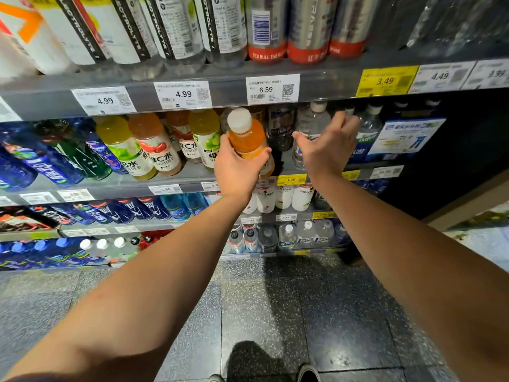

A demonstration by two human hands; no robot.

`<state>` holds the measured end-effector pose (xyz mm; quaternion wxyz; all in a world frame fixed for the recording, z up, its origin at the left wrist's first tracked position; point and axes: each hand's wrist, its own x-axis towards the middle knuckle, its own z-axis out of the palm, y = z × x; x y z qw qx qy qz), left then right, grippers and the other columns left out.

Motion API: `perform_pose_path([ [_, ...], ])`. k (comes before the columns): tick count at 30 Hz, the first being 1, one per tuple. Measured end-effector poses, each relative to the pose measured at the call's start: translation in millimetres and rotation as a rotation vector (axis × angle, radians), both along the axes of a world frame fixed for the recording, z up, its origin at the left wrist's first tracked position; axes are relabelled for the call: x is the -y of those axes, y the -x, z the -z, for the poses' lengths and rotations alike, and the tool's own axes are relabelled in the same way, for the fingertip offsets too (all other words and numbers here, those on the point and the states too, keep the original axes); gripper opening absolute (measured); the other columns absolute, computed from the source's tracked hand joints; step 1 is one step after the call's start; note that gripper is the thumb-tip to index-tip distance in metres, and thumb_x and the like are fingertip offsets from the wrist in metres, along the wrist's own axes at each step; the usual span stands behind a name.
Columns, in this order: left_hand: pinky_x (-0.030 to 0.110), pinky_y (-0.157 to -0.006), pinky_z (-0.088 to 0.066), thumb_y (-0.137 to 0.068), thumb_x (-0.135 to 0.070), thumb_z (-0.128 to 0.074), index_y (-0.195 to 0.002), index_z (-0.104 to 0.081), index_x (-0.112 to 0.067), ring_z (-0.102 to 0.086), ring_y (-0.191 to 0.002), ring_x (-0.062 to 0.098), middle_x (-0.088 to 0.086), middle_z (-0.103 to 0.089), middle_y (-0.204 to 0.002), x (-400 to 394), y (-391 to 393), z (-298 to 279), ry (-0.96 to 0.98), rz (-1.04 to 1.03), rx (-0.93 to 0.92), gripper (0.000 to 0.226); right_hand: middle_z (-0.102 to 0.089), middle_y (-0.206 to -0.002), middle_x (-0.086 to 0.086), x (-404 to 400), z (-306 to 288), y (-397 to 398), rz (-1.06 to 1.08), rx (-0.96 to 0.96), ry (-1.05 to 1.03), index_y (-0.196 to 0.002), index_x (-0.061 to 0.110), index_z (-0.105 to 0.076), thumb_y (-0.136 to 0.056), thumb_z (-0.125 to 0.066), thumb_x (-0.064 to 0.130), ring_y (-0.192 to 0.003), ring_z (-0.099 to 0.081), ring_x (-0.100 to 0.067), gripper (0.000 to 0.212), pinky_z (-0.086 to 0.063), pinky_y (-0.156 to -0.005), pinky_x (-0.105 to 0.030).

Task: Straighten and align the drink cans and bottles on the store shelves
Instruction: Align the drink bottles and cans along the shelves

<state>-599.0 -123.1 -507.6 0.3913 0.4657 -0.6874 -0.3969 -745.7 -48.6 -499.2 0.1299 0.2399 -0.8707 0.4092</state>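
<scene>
My left hand (239, 167) grips an orange drink bottle (247, 136) with a white cap, held tilted at the front of the second shelf (124, 186). My right hand (329, 146) reaches into the same shelf, its fingers curled around a clear water bottle (312, 121) with a white cap. A dark bottle (281, 128) stands between the two hands. To the left stand yellow, pink and green vitamin drink bottles (154, 146).
The top shelf (220, 86) carries white electrolyte bottles (176, 26) and silver-red energy cans (308, 28), with price tags along its edge. Blue bottles (41, 161) fill the left. Lower shelves hold more bottles (286, 235). A speckled floor (275, 312) lies below.
</scene>
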Motion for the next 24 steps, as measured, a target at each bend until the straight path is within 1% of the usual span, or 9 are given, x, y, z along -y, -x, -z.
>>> perform_pose_path([
  [2,0.037,-0.087,-0.054,-0.062,-0.050,-0.084,-0.105,-0.055,-0.025,-0.065,-0.092,0.012,-0.010,-0.068,-0.100,3.7,-7.1,-0.4,-0.018,-0.055,-0.018,0.058,-0.052,-0.121,-0.013,4.5,-7.1,-12.8,0.016,-0.101,0.031,-0.113,0.007,-0.055,-0.064,-0.079,0.050,-0.110,-0.052,-0.031,0.069,-0.043,-0.095,-0.041],
  [5,0.035,-0.087,-0.054,-0.062,-0.047,-0.085,-0.105,-0.055,-0.025,-0.065,-0.091,0.012,-0.008,-0.068,-0.099,13.6,-22.6,-0.3,-0.041,-0.074,-0.021,0.057,-0.058,-0.109,-0.012,19.3,-6.2,-39.9,-0.151,-0.213,0.150,-0.107,0.005,-0.061,-0.072,-0.076,0.035,-0.103,-0.055,-0.029,0.048,-0.042,-0.089,-0.035],
  [7,0.035,-0.088,-0.054,-0.061,-0.048,-0.085,-0.108,-0.055,-0.026,-0.065,-0.092,0.012,-0.009,-0.068,-0.100,18.6,-33.1,0.7,-0.036,-0.056,-0.030,0.060,-0.060,-0.106,-0.009,32.3,-0.4,-55.3,-0.306,-0.100,0.130,-0.107,0.007,-0.060,-0.077,-0.075,0.031,-0.102,-0.056,-0.025,0.041,-0.045,-0.087,-0.032],
  [9,0.031,-0.087,-0.052,-0.061,-0.048,-0.086,-0.112,-0.056,-0.025,-0.065,-0.093,0.011,-0.010,-0.067,-0.102,22.1,-43.0,1.3,-0.025,-0.046,-0.029,0.063,-0.059,-0.113,-0.008,47.7,3.7,-64.9,-0.405,0.143,0.045,-0.113,0.007,-0.055,-0.079,-0.075,0.032,-0.104,-0.057,-0.021,0.047,-0.047,-0.088,-0.032],
  [11,0.029,-0.087,-0.052,-0.063,-0.045,-0.087,-0.115,-0.056,-0.022,-0.063,-0.093,0.009,-0.011,-0.066,-0.102,26.0,-52.8,2.6,-0.026,-0.046,-0.029,0.064,-0.060,-0.117,-0.008,61.6,7.5,-67.9,-0.452,0.359,-0.020,-0.115,0.005,-0.052,-0.080,-0.076,0.031,-0.103,-0.057,-0.019,0.050,-0.045,-0.088,-0.030],
  [14,0.034,-0.090,-0.053,-0.061,-0.048,-0.086,-0.113,-0.055,-0.024,-0.063,-0.096,0.011,-0.009,-0.066,-0.105,36.9,-71.2,5.1,-0.027,-0.063,-0.037,0.065,-0.060,-0.113,-0.011,78.2,8.4,-71.4,-0.484,0.503,-0.048,-0.113,0.004,-0.049,-0.075,-0.082,0.027,-0.104,-0.058,-0.022,0.056,-0.044,-0.083,-0.027],
  [16,0.034,-0.090,-0.053,-0.062,-0.047,-0.086,-0.111,-0.053,-0.027,-0.063,-0.097,0.012,-0.009,-0.065,-0.106,44.5,-82.6,5.5,-0.017,-0.073,-0.024,0.063,-0.061,-0.105,-0.009,87.9,10.4,-71.9,-0.487,0.562,-0.058,-0.110,0.003,-0.048,-0.071,-0.085,0.029,-0.098,-0.060,-0.021,0.059,-0.047,-0.081,-0.031],
  [20,0.025,-0.087,-0.047,-0.065,-0.044,-0.087,-0.116,-0.052,-0.028,-0.061,-0.098,0.009,-0.011,-0.063,-0.107,55.8,-99.9,4.2,-0.002,-0.056,-0.005,0.064,-0.069,-0.097,-0.005,106.2,20.2,-73.6,-0.409,0.555,-0.055,-0.102,0.004,-0.061,-0.052,-0.083,0.060,-0.089,-0.067,-0.019,0.078,-0.057,-0.076,-0.037],
  [24,0.026,-0.087,-0.050,-0.065,-0.043,-0.087,-0.113,-0.052,-0.028,-0.062,-0.096,0.008,-0.012,-0.064,-0.105,61.4,-109.0,5.6,0.020,-0.012,0.005,0.062,-0.065,-0.104,-0.011,107.7,11.5,-82.7,-0.297,0.465,-0.104,-0.102,0.003,-0.057,-0.072,-0.080,0.048,-0.095,-0.062,-0.025,0.058,-0.048,-0.069,-0.032],
])
